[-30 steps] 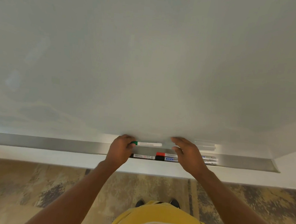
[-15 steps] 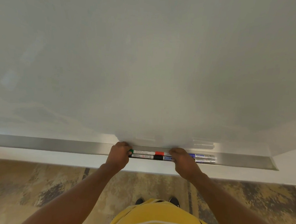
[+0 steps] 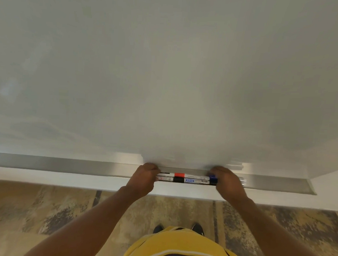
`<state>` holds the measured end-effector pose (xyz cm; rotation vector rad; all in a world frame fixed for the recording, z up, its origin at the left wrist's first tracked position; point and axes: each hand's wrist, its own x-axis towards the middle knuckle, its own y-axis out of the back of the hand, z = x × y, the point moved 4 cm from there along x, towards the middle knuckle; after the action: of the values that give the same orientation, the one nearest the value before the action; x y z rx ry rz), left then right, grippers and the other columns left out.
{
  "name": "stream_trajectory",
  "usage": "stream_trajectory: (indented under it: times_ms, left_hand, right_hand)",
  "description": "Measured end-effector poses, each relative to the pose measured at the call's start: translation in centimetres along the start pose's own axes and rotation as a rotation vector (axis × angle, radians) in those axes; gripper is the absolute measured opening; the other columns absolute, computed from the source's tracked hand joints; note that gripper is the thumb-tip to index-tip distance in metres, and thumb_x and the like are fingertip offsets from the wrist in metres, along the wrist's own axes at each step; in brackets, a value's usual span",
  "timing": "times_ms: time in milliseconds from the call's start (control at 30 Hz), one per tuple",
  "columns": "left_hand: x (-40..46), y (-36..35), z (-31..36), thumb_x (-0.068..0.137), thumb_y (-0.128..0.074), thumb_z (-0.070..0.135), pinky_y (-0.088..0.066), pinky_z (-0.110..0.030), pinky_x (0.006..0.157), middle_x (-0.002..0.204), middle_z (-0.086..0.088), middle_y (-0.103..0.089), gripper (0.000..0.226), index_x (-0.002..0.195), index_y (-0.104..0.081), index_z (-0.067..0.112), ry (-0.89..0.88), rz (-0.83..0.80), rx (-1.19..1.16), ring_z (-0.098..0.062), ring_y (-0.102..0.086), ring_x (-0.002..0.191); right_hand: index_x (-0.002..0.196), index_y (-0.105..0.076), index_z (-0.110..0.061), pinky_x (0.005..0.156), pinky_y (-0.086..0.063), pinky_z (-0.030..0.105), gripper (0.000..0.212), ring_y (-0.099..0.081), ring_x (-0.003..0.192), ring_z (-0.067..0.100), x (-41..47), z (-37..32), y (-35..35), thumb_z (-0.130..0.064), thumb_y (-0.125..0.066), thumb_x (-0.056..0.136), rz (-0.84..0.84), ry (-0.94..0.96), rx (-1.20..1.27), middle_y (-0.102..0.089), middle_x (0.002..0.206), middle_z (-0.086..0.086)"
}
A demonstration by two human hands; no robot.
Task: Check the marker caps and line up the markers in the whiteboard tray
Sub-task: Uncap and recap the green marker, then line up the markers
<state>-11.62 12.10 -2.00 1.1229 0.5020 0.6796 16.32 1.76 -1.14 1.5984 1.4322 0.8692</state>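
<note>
head | your left hand (image 3: 143,178) and right hand (image 3: 227,183) curl over the outer ends of the markers (image 3: 186,178), lying in two rows right of mid-tray (image 3: 63,164); firm grasp or mere press, cannot tell | risk: squeezing inward could buckle a row over the front edge | hidden: end caps under fingers; green marker unseen

Wall (image 3: 330,189): white, showed to the right of and below the board.
Floor (image 3: 40,209): mottled tan and grey, crossed by dark stripes.
Light: soft and even, with faint reflections low on the left.
</note>
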Motion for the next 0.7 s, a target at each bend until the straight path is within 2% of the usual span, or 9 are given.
stream_trajectory:
  times_ms: [133,233,533,700]
  left_hand:
    - [0.0,-0.3,0.2,0.080,-0.065,0.002,-0.053,-0.037,0.075,0.091,-0.010,-0.067,0.012,0.090,-0.069,0.007,-0.014,0.014,-0.007,-0.032,-0.061,0.087]
    - [0.0,-0.3,0.2,0.080,-0.063,0.000,-0.053,-0.037,0.078,0.095,-0.011,-0.068,0.016,0.093,-0.070,0.006,-0.001,0.017,0.004,-0.031,-0.061,0.091]
    - [-0.2,-0.2,0.4,0.079,-0.060,-0.007,-0.053,-0.034,0.077,0.095,-0.010,-0.068,0.025,0.096,-0.071,0.007,0.037,0.030,0.000,-0.030,-0.061,0.090]
    - [-0.3,-0.2,0.3,0.081,-0.057,-0.005,-0.050,-0.033,0.077,0.096,-0.009,-0.068,0.025,0.099,-0.070,0.007,0.048,0.032,0.007,-0.029,-0.059,0.091]
  right_hand:
    - [0.112,-0.067,-0.008,0.089,-0.049,0.038,0.056,-0.059,0.105,0.031,-1.6,3.1,1.0,0.017,-0.060,0.062,-0.016,-0.097,-0.074,-0.066,0.114,0.011]
    - [0.117,-0.064,-0.007,0.097,-0.045,0.037,0.056,-0.056,0.112,0.031,-1.8,3.6,0.4,0.016,-0.058,0.066,-0.047,-0.088,-0.097,-0.064,0.120,0.011]
    - [0.110,-0.064,-0.009,0.086,-0.047,0.034,0.039,-0.058,0.103,0.028,-1.7,3.3,-0.6,0.011,-0.058,0.078,-0.073,-0.143,-0.053,-0.066,0.108,0.009]
    - [0.111,-0.065,-0.010,0.090,-0.047,0.032,0.041,-0.058,0.102,0.027,-1.5,3.0,-0.5,0.012,-0.059,0.076,-0.078,-0.120,-0.066,-0.066,0.110,0.008]
